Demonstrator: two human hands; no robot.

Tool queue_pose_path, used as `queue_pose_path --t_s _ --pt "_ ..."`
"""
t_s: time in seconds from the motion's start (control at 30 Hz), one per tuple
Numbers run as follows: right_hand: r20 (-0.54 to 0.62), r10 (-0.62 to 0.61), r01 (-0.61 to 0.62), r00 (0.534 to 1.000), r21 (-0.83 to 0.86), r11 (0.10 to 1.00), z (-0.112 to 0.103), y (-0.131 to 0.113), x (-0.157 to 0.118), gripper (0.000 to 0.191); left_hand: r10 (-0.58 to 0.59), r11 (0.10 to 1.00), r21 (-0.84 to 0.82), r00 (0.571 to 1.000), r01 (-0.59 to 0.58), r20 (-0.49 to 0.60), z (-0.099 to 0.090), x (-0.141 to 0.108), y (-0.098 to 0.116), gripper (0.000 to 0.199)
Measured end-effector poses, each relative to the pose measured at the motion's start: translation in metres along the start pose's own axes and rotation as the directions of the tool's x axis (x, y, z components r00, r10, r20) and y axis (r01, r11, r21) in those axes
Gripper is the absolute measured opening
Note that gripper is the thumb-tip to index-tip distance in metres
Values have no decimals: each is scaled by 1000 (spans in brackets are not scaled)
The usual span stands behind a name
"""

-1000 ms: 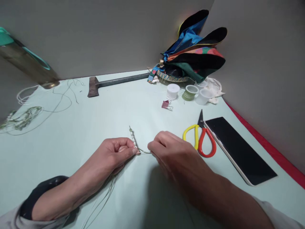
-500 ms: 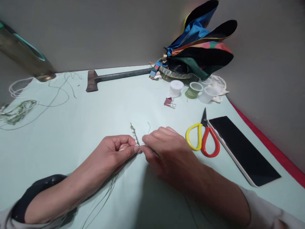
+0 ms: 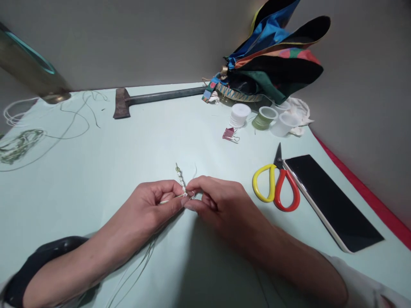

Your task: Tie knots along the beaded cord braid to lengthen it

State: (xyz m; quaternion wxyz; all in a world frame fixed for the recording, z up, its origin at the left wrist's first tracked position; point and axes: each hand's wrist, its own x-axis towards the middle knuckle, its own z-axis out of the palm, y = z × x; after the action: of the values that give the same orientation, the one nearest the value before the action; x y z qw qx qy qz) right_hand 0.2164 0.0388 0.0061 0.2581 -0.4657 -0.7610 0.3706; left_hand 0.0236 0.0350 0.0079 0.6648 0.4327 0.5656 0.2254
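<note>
A short knotted cord (image 3: 180,176), white and green, stands up between my hands at the middle of the table. My left hand (image 3: 157,201) pinches its lower end between thumb and index finger. On the other side my right hand (image 3: 221,201) has its thumb and index fingertip close together at the same spot, with a thin white thread (image 3: 195,171) looping out from them. Loose green and white strands (image 3: 141,269) trail from beneath my left hand toward the near table edge. The knot itself is partly covered by the fingertips.
Scissors (image 3: 279,179) with yellow and red handles lie right of my hands, touching a black-screened phone (image 3: 330,201). Behind are a pink binder clip (image 3: 230,134), white and green thread spools (image 3: 240,114), a hammer-like tool (image 3: 160,97) and colourful fabric (image 3: 272,55). Tangled cord (image 3: 22,145) lies left.
My right hand has turned and its fingertips have come in to the cord's base, bringing the white thread with them. My left hand keeps its pinch. The view has shifted slightly.
</note>
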Motion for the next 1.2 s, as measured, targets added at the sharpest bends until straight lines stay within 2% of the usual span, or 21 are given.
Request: queue_pose_path --t_s 0.2,0.37,0.5,0.67,0.97,1.13,1.2 --pt "95 203 -216 974 148 965 -5 -8 2 10 -4 1000 23 1000 4 0 -2 -1 -3 41" --pt "202 272 -316 941 236 919 -6 -13 1 7 -11 999 42 1000 10 8 -3 -3 -2 44" --pt "172 260 -294 950 218 931 -4 -11 1 17 -10 998 67 1000 10 -10 0 -3 3 49" --pt "92 190 -205 977 183 961 -6 -8 -2 18 -12 995 95 1000 14 -16 3 -4 4 51" --pt "129 152 -181 980 258 949 -7 -6 -5 22 -28 991 130 998 35 -57 3 -2 0 47" --pt "112 218 -234 970 161 959 -5 -6 -5 18 -15 990 135 997 25 -75 5 -3 4 42" --pt "73 189 -197 979 118 973 -4 -5 -5 17 -8 989 144 997 19 -82 4 -3 4 37"
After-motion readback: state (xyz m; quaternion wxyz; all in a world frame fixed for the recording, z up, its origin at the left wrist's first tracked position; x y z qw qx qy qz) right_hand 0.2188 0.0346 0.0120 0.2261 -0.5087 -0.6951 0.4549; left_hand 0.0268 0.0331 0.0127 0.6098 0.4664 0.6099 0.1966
